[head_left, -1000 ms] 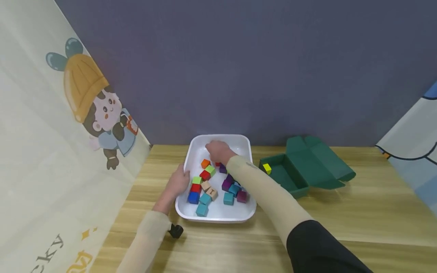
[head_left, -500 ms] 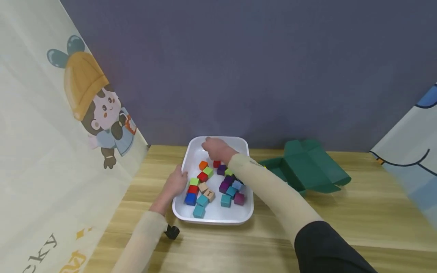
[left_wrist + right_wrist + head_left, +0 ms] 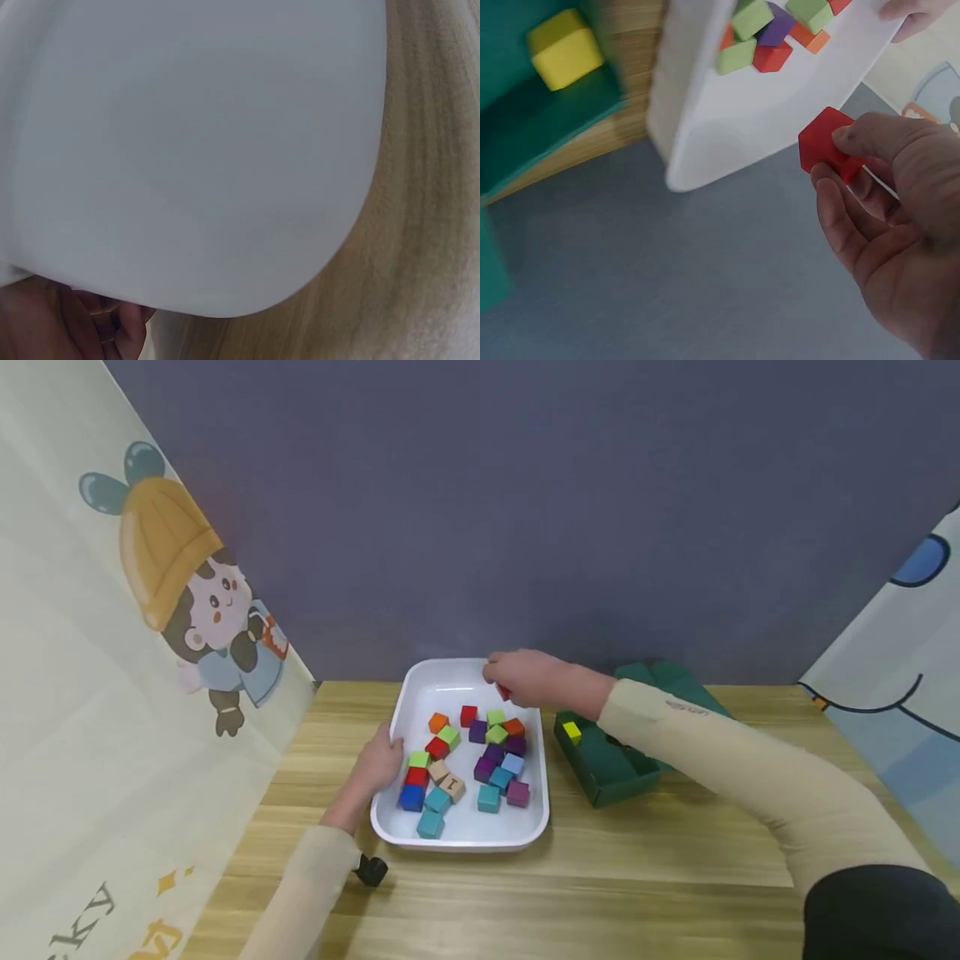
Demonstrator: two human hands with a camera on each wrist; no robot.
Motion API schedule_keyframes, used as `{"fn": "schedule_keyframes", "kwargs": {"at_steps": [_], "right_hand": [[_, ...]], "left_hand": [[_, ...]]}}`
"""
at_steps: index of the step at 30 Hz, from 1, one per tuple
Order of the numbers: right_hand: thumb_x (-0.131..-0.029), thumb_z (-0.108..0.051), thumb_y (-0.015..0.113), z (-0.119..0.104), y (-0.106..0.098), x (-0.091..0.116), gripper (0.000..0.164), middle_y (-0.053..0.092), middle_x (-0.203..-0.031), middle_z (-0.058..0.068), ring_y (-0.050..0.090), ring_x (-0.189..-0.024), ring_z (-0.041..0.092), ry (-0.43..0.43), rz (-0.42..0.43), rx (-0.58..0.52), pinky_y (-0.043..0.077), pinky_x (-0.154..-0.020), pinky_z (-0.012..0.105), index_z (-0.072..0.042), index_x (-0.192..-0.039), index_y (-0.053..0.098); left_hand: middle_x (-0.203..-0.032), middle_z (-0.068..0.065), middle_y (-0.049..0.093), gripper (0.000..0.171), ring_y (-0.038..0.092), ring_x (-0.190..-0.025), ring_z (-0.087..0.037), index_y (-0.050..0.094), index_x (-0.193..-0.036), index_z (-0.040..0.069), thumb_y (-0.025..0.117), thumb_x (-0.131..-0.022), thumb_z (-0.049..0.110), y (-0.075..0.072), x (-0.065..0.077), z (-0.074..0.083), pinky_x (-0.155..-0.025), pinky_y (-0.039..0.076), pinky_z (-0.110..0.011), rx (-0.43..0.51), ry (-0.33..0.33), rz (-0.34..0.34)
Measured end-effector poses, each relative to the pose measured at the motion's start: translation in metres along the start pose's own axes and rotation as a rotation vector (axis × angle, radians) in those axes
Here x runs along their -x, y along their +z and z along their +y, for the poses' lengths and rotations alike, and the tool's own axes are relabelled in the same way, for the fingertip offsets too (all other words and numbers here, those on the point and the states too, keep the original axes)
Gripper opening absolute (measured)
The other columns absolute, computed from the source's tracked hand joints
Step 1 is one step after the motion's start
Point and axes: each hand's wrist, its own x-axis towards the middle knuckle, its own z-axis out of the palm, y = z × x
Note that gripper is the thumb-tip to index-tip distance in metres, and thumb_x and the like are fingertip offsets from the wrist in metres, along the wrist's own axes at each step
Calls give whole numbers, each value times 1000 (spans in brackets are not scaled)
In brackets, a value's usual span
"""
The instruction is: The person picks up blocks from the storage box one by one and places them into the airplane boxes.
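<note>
One red cube (image 3: 817, 139) is showing right of centre in the right-wrist view, the right hand (image 3: 900, 217) pinching it between thumb and fingers; that shallow grip is perhaps risking a slip. In the head view, fingers of the left hand (image 3: 377, 760) are gripping the white tray (image 3: 442, 681) at its left edge, where tugging could be sending loose cubes (image 3: 492, 753) sliding.

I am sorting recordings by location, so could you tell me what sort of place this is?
Probably an indoor play or activity corner, though it could be a set arranged for recording: a wood-grain table, a cartoon-printed sheet along its left, and a white tray holding coloured blocks.
</note>
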Motion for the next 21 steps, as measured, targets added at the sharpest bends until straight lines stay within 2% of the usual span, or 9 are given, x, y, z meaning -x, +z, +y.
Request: {"fn": "schedule_keyframes", "kwargs": {"at_steps": [5, 9, 14, 21], "right_hand": [[-80, -6, 79, 24, 7, 42, 37, 59, -100, 5, 56, -84, 20, 34, -4, -24, 56, -77, 30, -7, -115, 64], [-78, 0, 77, 47, 23, 63, 29, 56, -91, 3, 53, -78, 20, 38, -16, -67, 55, -70, 30, -6, -104, 67], [-76, 2, 76, 67, 42, 75, 28, 56, -90, 2, 54, -77, 19, 23, -33, -85, 55, -71, 33, -8, -101, 68], [-75, 3, 77, 78, 68, 80, 29, 58, -91, 1, 54, -74, 19, 25, -14, -26, 55, -71, 36, -10, -98, 67]], "left_hand": [[-144, -27, 39, 51, 48, -124, -42, 22, -149, 1, 31, -105, 26, 0, -1, -1, -86, 52, -56, 15, 8, -10], [-143, -30, 39, 50, 48, -124, -43, 23, -147, -2, 31, -105, 24, -2, -1, -1, -86, 51, -57, 13, 22, -3], [-143, -31, 37, 51, 46, -125, -44, 22, -147, -4, 31, -105, 24, -5, -1, -2, -90, 49, -57, 23, 22, -15], [-143, -31, 38, 51, 46, -124, -44, 24, -146, -4, 32, -104, 24, -3, -1, -1, -88, 50, -57, 33, 22, -19]]}}
